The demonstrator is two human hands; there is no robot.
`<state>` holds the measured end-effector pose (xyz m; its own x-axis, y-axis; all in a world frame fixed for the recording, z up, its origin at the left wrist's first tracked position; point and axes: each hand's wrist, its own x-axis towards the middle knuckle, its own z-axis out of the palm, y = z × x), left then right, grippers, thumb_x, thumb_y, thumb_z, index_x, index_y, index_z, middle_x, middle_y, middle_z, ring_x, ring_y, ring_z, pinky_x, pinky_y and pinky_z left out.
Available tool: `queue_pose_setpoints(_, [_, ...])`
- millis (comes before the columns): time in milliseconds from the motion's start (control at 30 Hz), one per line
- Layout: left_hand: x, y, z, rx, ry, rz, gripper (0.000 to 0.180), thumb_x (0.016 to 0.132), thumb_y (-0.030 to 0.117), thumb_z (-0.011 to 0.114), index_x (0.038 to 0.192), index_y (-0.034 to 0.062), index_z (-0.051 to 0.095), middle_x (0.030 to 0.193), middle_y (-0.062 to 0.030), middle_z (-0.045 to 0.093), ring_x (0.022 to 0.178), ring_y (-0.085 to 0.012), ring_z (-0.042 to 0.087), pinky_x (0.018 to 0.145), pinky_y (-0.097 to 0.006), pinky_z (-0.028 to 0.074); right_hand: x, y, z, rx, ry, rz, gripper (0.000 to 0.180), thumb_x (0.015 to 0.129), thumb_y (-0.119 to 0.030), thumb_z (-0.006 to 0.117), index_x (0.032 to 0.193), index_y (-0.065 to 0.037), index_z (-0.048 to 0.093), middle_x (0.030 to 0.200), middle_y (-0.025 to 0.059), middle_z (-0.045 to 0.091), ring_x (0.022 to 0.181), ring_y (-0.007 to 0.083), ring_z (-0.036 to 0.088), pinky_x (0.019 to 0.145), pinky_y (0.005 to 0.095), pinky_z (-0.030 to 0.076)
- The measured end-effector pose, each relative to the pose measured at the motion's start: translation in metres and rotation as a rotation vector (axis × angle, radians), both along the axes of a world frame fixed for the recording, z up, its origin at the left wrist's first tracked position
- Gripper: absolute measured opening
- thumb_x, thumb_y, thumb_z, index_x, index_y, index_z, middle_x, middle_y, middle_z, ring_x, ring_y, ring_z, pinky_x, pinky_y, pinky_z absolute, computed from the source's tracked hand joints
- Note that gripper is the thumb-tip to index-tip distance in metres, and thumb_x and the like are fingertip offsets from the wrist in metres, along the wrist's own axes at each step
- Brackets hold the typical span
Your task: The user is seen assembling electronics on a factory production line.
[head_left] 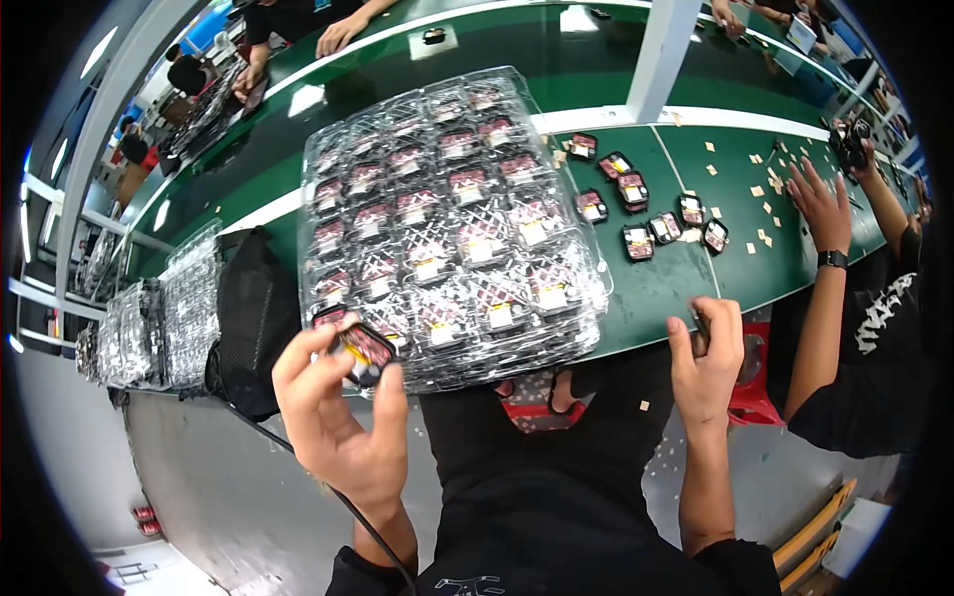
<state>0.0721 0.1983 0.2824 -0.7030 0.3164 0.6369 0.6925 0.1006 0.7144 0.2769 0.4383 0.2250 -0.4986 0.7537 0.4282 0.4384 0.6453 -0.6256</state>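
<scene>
My left hand is closed on a small black case with a red and yellow label, at the near left corner of a stack of clear plastic trays. Rows of similar labelled cases sit in the top tray's pockets. On the right, my right hand hangs just off the table's near edge, its thumb and fingers curled round something small and dark that I cannot make out. Several loose cases lie on the green table right of the trays.
Small beige paper bits are scattered on the table at the right. A co-worker's hand reaches in there. A black bag and more stacked trays stand left. A white post rises behind the table, before a green conveyor.
</scene>
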Motion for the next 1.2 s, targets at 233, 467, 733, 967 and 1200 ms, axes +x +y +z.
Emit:
queue_pose_setpoints(233, [-0.057, 0.005, 0.012, -0.269, 0.068, 0.358, 0.024, 0.086, -0.004, 0.076, 0.104, -0.0021, 0.061, 0.117, -0.0115, 0.063, 0.105, -0.0189, 0.063, 0.098, -0.033, 0.052, -0.012, 0.044, -0.015, 0.094, -0.013, -0.069, 0.009, 0.097, -0.003, 0.066, 0.104, 0.003, 0.068, 0.094, 0.0141, 0.062, 0.076, 0.0296, 0.066, 0.068, 0.0367, 0.054])
queue_pose_setpoints(467, [-0.061, 0.007, 0.023, -0.463, 0.016, 0.305, 0.014, 0.090, 0.004, 0.074, 0.102, -0.0021, 0.070, 0.106, -0.0141, 0.066, 0.099, -0.0292, 0.065, 0.090, -0.039, 0.051, -0.015, 0.069, -0.032, 0.230, -0.335, -0.246, 0.032, 0.096, -0.009, 0.066, 0.127, -0.001, 0.065, 0.133, 0.0202, 0.058, 0.115, 0.0394, 0.060, 0.096, 0.0473, 0.051])
queue_pose_setpoints(733, [-0.040, 0.013, 0.028, -0.506, 0.108, 0.368, 0.029, 0.094, 0.013, 0.073, 0.119, -0.0017, 0.070, 0.131, -0.0184, 0.062, 0.121, -0.0346, 0.060, 0.105, -0.043, 0.045, -0.027, 0.099, -0.046, 0.136, -0.361, -0.143, 0.050, 0.102, -0.018, 0.060, 0.149, -0.005, 0.051, 0.155, 0.0276, 0.043, 0.142, 0.0437, 0.042, 0.116, 0.0577, 0.032])
queue_pose_setpoints(967, [-0.009, 0.014, 0.021, -0.332, 0.306, 0.196, 0.030, 0.094, 0.018, 0.074, 0.118, 0.0015, 0.069, 0.132, -0.0201, 0.060, 0.131, -0.0447, 0.056, 0.109, -0.053, 0.045, -0.062, 0.095, -0.032, -0.041, -0.299, -0.013, 0.049, 0.107, -0.025, 0.053, 0.155, -0.016, 0.047, 0.160, 0.0263, 0.039, 0.152, 0.0403, 0.032, 0.124, 0.0596, 0.016])
queue_pose_setpoints(1200, [0.035, 0.018, 0.000, -0.264, 0.296, -0.155, 0.032, 0.097, 0.030, 0.073, 0.112, 0.0029, 0.067, 0.120, -0.0193, 0.062, 0.123, -0.0462, 0.061, 0.105, -0.056, 0.049, -0.100, 0.094, -0.038, 0.000, -0.256, 0.060, 0.048, 0.106, -0.031, 0.053, 0.152, -0.015, 0.051, 0.154, 0.0301, 0.042, 0.147, 0.0433, 0.036, 0.120, 0.0662, 0.019])
